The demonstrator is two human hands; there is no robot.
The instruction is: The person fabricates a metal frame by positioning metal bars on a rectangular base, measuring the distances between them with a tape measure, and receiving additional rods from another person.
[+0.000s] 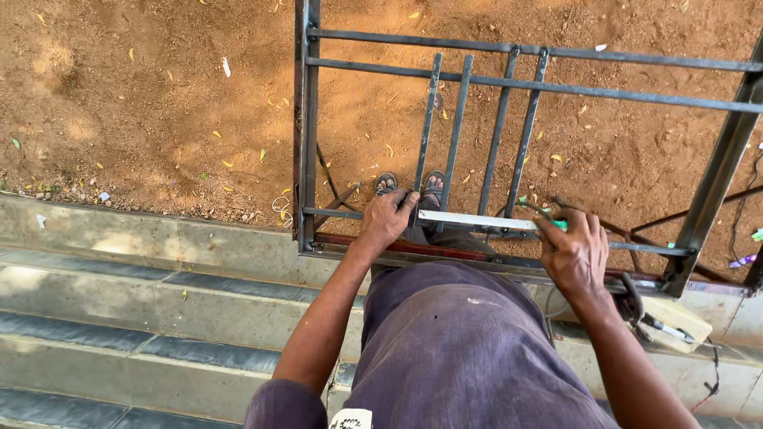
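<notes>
A dark steel grille frame (306, 143) lies flat on supports over bare earth, with two pairs of upright bars (453, 119) between cross rails. A pale flat steel ruler (477, 220) lies along the near cross rail. My left hand (385, 220) presses down on the ruler's left end. My right hand (574, 254) sits at the ruler's right end and holds a small green-tipped marker (548, 217) against it. My sandalled feet (409, 187) show through the bars below.
Concrete steps (119, 310) run along the left and near side. A cream block with a tool (671, 324) lies on the ledge at the right, a cable trailing from it. Reddish dirt (143, 103) with scattered leaves lies beyond.
</notes>
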